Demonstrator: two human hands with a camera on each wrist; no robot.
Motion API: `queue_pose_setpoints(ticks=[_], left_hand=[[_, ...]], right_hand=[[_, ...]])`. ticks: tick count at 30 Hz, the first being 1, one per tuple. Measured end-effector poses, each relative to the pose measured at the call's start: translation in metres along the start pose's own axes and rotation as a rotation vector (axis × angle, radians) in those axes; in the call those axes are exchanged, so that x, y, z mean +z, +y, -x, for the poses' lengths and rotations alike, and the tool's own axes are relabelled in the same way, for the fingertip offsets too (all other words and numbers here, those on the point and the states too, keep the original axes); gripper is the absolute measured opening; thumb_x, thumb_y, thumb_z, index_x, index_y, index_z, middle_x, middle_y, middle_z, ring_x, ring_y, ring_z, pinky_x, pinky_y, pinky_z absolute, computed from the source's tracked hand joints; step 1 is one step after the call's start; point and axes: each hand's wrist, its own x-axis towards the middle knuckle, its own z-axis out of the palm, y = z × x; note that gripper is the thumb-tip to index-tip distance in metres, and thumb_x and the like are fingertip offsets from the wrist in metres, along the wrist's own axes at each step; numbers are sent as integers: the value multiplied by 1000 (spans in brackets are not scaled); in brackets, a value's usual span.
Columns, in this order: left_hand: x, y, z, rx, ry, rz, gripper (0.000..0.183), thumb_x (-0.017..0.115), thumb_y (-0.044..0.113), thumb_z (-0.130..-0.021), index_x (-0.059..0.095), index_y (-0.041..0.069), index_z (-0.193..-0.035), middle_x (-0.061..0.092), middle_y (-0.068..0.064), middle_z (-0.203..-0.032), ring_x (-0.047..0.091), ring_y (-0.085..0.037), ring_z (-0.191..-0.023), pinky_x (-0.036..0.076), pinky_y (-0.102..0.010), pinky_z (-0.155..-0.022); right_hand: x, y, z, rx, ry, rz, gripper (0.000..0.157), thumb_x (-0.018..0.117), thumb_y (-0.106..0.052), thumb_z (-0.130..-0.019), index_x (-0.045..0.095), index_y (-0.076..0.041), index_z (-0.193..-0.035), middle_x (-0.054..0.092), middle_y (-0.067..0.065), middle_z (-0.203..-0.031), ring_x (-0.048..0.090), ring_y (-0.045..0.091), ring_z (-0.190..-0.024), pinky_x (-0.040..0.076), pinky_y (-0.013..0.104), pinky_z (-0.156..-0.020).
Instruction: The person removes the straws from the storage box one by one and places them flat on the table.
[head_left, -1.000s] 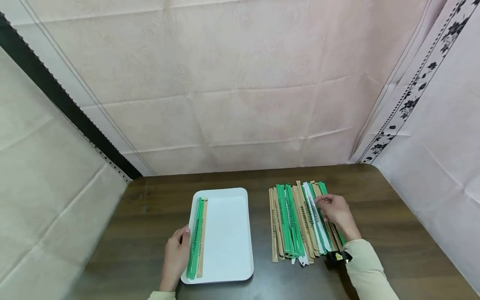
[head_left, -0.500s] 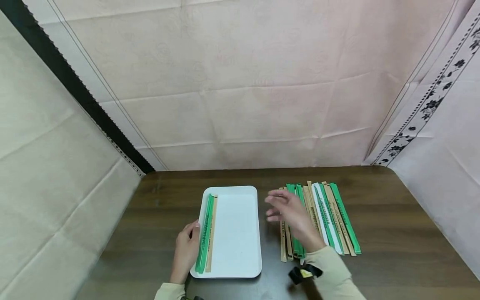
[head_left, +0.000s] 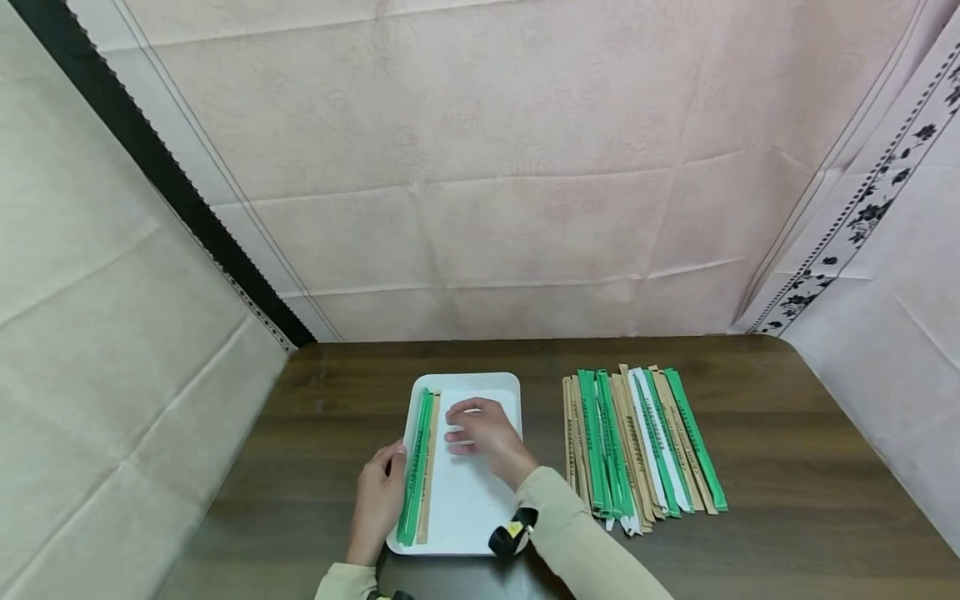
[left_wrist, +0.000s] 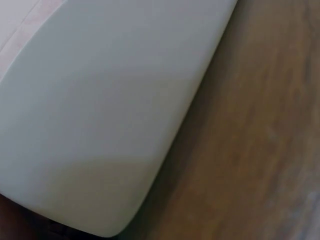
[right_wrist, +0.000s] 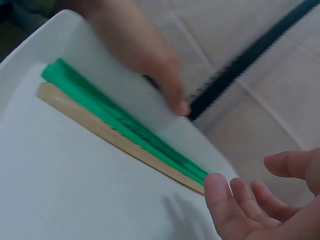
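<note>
A white tray (head_left: pixel 472 500) lies on the table, with a green and a tan slim paper-wrapped stick side by side along its left edge. The green wrapper (head_left: pixel 415 475) is nearest the rim and the tan wrapper (head_left: pixel 427 483) lies beside it. My left hand (head_left: pixel 378 500) holds the tray's left edge, its thumb at the rim. Over the tray, right of the two wrappers, is my right hand (head_left: pixel 486 435). In the right wrist view its fingertips (right_wrist: pixel 217 187) are apart from the thumb, with nothing between them. The left wrist view shows only the tray's outer side (left_wrist: pixel 115 110) and wood.
To the right of the tray lies a row of several green, tan and white paper-wrapped sticks (head_left: pixel 637 450). Dark brown table (head_left: pixel 787 450) surrounds both. Pale cloth (head_left: pixel 525 208) hangs behind the table and along both sides.
My right hand has moved left from the row of wrapped sticks to above the tray. The left hand stays at the tray's edge. The head view has shifted slightly.
</note>
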Motion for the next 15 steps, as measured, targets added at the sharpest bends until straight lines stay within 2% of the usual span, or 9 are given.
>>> queue_pose_setpoints(ticks=[5,9,15], left_hand=[[-1,-1,0,30,13,0,42,47,20,-114,61,-9,-142,63,-25,-141,61,-36,-128,48,-58,-107],[1,-1,0,39,15,1,41,48,18,-114,62,-10,-140,65,-25,-138,63,-34,-123,52,-56,-103],[1,1,0,49,33,-1,38,49,14,-113,64,-11,-137,67,-24,-136,63,-35,-124,50,-57,-105]], right_hand=[[25,11,-9,15,-61,142,15,67,-8,-100,71,-1,-112,75,16,-94,72,18,-72,62,30,-64],[40,14,-12,9,-63,279,4,69,-5,-100,71,-2,-100,73,15,-74,64,12,-53,57,26,-54],[50,15,-19,-52,-36,486,19,75,-14,-99,71,-5,-82,69,9,-61,64,14,-48,53,23,-48]])
